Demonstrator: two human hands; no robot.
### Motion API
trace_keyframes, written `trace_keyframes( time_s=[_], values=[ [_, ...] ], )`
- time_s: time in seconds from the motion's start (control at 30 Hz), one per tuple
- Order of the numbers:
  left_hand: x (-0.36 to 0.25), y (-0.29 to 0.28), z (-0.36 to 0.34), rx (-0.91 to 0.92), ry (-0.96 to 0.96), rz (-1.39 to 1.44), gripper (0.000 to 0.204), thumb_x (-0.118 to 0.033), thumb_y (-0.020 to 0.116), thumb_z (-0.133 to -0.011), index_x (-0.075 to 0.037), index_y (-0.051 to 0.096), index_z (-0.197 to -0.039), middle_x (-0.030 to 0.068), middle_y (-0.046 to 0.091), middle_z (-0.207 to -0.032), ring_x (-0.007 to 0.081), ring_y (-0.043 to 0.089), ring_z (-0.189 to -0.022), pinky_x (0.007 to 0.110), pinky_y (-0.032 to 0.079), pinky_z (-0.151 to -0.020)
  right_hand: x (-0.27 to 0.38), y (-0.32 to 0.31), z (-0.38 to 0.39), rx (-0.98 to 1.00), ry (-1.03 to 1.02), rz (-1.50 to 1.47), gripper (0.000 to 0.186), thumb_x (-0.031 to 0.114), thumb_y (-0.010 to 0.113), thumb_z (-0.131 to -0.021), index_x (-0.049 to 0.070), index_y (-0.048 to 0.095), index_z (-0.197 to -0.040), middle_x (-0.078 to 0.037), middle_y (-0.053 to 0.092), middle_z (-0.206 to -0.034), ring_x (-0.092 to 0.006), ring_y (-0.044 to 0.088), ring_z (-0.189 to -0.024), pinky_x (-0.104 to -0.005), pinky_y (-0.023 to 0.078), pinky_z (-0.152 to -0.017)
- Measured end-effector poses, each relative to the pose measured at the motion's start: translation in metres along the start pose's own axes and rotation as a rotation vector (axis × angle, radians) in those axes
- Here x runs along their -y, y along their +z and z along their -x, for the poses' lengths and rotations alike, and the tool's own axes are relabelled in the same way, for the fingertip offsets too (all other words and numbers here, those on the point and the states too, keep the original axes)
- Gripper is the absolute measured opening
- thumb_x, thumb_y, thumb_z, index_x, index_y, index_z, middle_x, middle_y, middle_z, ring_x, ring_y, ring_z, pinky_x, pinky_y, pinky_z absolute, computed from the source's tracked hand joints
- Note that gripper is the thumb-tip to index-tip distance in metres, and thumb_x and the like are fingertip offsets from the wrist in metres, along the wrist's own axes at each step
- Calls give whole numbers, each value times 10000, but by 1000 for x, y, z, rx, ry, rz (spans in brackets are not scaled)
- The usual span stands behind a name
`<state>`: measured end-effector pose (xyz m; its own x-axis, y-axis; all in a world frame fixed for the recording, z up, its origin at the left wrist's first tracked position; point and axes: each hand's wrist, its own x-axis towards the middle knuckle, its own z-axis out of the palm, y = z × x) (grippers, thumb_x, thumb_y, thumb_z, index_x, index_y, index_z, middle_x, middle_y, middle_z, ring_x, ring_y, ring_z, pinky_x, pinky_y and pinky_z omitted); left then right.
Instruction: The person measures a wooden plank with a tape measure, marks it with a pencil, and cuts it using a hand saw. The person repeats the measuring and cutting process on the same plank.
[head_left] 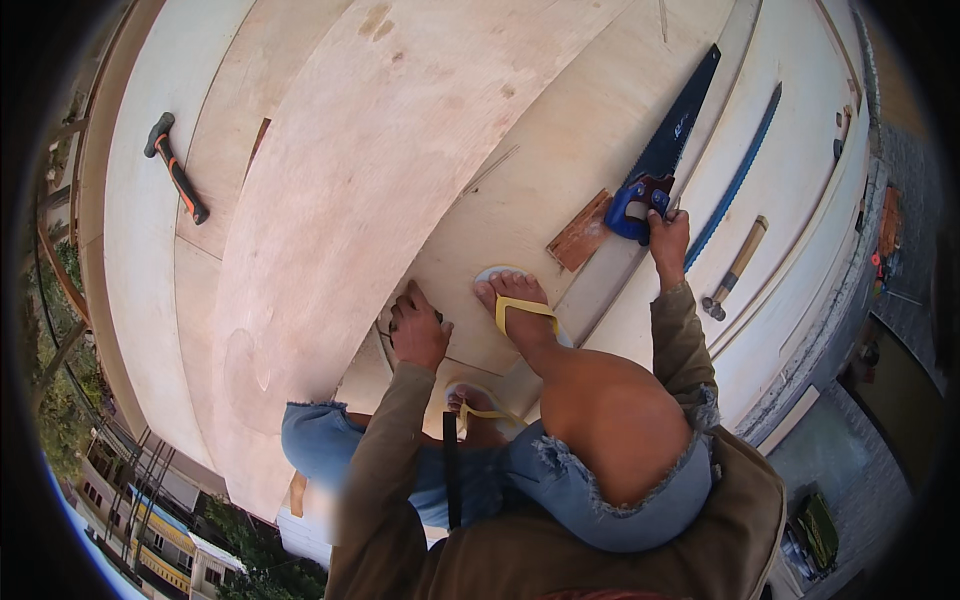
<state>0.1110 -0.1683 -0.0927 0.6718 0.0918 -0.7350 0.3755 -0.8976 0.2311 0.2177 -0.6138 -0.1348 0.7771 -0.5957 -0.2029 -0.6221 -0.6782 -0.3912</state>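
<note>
My right hand is closed on the lower end of the blue handle of a handsaw. The saw's dark blade points away to the far right, over the pale boards. A reddish-brown wood offcut lies just left of the saw handle. At the near edge of a large curved plywood sheet, my left hand is held low with curled fingers. Something small and dark shows at its palm, but I cannot make out what it is. A thin dark line runs beside that hand.
A hammer with a black and orange handle lies at the far left. On the right are a curved blue saw blade and a wooden-handled hammer. My sandalled foot stands between my hands. The platform edge drops away at right.
</note>
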Motion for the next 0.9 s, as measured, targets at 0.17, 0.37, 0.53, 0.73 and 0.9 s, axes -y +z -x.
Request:
trace_keyframes(
  time_s=[0.17,0.37,0.53,0.73,0.9],
  values=[
    [-8,-5,17,-157,214,-253,832,-386,793,-810,-19,407,-1449,167,550,-1272,354,542,-1210,502,554,-872,-1,10,-2,-48,-41,12,364,192,746,-847,-42,534,-1030,-238,614,-979,-384,623,-931,-452,481,-872],
    [-22,-47,20,-340,359,-78,554,-298,729,-870,-45,556,-1332,122,678,-1065,303,640,-1029,436,559,-804,30,-14,9,-165,-71,-162,338,176,725,-848,-44,499,-970,-219,537,-1019,-335,552,-948,-443,441,-857],
    [-39,-105,0,-574,453,199,430,-197,738,-869,-51,621,-1256,98,713,-950,254,679,-834,389,560,-734,81,-57,61,-119,-147,-915,343,-15,677,-909,87,354,-957,-77,527,-934,-126,603,-811,-244,513,-693],
    [-43,-173,-60,-795,320,664,371,-212,689,-950,-16,612,-1255,99,711,-1023,209,660,-945,375,523,-806,121,-67,112,138,-420,-1001,367,-90,710,-864,65,385,-935,-133,572,-1112,-102,626,-946,-233,512,-832],
    [-40,-212,-117,-996,303,811,436,-266,628,-1001,41,566,-1304,178,639,-1238,256,607,-1148,413,469,-971,151,-40,125,465,-429,-1011,353,-70,744,-832,59,420,-889,-63,537,-1066,-38,502,-860,-197,445,-771]
  ],
)
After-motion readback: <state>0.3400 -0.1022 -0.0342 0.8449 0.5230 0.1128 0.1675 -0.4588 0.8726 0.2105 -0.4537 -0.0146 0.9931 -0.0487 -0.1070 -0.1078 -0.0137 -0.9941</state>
